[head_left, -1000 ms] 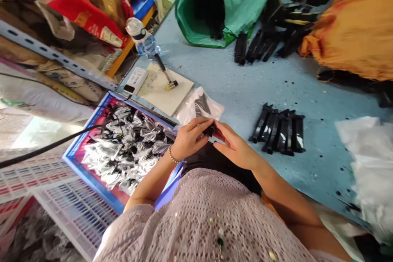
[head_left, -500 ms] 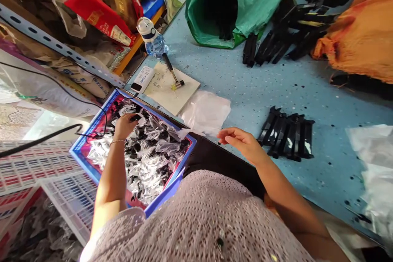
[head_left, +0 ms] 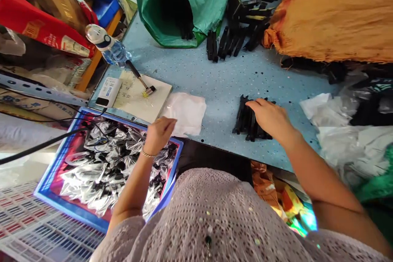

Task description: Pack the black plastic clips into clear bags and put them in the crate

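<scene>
My left hand point(head_left: 159, 134) is over the near table edge by a stack of clear plastic bags point(head_left: 186, 112). Its fingers are pressed together, and whatever they hold is hidden. Below it a blue-rimmed crate point(head_left: 55, 172) is filled with bagged black parts point(head_left: 101, 168). My right hand point(head_left: 272, 120) rests over a row of long black plastic parts point(head_left: 243, 116) on the table. Its fingers curl down on one black plastic part, partly hiding the row.
A hammer point(head_left: 141, 77) lies on a pale board point(head_left: 138, 106) beside a white box point(head_left: 109, 91) and a water bottle point(head_left: 112, 49). Behind are a green sack point(head_left: 208, 0), loose black parts point(head_left: 227, 43) and an orange sack point(head_left: 334, 16). Plastic bags point(head_left: 346, 143) lie right.
My left hand has lifted out of the crate and moved right toward the bag stack. My right hand has gone from open above the table edge onto the black parts. The view has shifted right.
</scene>
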`<state>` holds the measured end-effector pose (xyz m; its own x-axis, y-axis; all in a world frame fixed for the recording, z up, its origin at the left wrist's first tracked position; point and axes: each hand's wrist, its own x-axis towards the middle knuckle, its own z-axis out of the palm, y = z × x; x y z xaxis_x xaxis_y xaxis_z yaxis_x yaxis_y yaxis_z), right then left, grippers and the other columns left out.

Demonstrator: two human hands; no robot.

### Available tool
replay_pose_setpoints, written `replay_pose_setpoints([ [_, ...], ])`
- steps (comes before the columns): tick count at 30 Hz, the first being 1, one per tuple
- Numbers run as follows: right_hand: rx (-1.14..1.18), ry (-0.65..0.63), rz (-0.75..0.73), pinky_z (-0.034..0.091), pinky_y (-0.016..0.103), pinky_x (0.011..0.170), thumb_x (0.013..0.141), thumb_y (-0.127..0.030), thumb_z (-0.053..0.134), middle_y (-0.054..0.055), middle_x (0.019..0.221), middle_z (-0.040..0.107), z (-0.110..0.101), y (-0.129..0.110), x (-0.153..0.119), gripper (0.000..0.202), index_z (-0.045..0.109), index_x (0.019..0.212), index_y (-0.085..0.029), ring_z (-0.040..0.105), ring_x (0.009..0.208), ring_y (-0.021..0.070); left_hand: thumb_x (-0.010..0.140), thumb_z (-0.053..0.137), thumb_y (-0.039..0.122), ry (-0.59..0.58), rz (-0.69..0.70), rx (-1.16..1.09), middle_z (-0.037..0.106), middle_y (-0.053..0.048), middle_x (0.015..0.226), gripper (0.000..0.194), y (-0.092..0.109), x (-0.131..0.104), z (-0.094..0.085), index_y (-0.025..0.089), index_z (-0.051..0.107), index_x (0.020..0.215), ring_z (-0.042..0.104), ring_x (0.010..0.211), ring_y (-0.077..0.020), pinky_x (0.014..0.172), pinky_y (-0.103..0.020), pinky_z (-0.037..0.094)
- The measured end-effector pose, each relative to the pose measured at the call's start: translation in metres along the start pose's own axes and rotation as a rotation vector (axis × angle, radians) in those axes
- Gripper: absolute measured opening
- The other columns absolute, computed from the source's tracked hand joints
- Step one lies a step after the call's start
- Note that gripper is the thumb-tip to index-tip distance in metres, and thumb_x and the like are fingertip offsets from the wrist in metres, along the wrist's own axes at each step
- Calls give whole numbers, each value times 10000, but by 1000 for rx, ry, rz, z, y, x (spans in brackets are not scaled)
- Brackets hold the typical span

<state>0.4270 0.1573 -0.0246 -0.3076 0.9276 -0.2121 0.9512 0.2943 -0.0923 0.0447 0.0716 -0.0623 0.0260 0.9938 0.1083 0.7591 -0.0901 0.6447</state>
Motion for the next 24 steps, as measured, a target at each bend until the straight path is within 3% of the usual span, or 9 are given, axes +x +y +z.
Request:
replay_pose_setpoints([
  [3,-225,-183,-78,511,395,719,921,-94,472,215,1053,734,-1,-8,9,310,721,1101,-131,717,951,342,945,625,355,-20,47,68,706,-141,1019,230,33,30,55,172,748,1010,673,940,-245,820,-337,522],
  [6,-268,-257,23,516,408,681,1008,-328,495,240,890,747,9,-22,6,332,722,1021,-86,740,838,359,877,673,187,-32,-72,127,671,-148,947,93,33,56,92,164,708,794,654,904,-258,737,-336,505],
  [9,-260,-173,79,529,407,681,1001,-425,526,283,947,737,19,-31,-2,425,692,1047,-37,741,878,379,814,691,118,-2,-148,-38,655,-76,837,127,16,69,97,180,652,710,626,783,-196,707,-305,481],
  [14,-103,-116,66,547,409,743,943,-233,557,260,1050,732,24,-25,-1,270,638,1139,-67,723,989,371,777,711,239,0,-349,-509,628,8,664,96,-7,67,76,184,637,753,576,600,-136,600,-263,463],
  [17,242,-89,70,549,442,842,917,-199,565,210,1115,739,33,-21,10,273,651,1164,-122,707,1051,349,769,617,119,47,-284,-506,714,-32,808,70,-8,60,69,183,640,786,679,776,-168,753,-303,540],
  [19,706,-115,42,566,411,846,907,-267,609,144,1137,746,42,-27,16,295,659,1183,-177,712,1028,294,792,539,66,22,-147,-352,749,-70,962,195,-6,55,67,182,692,827,696,964,-197,925,-355,536],
  [22,1429,-388,-26,592,323,704,860,-430,702,74,1035,758,61,-52,19,359,685,1143,-210,721,844,209,812,538,61,-58,-49,-191,728,-108,1168,328,-3,49,62,170,741,1045,688,920,-193,917,-363,550],
  [24,1679,-616,-15,585,285,622,800,-471,779,55,924,751,73,-71,20,393,708,1061,-187,697,720,168,807,581,80,-57,-53,-154,707,-120,1207,390,-3,45,57,155,709,1168,660,778,-159,803,-335,574],
])
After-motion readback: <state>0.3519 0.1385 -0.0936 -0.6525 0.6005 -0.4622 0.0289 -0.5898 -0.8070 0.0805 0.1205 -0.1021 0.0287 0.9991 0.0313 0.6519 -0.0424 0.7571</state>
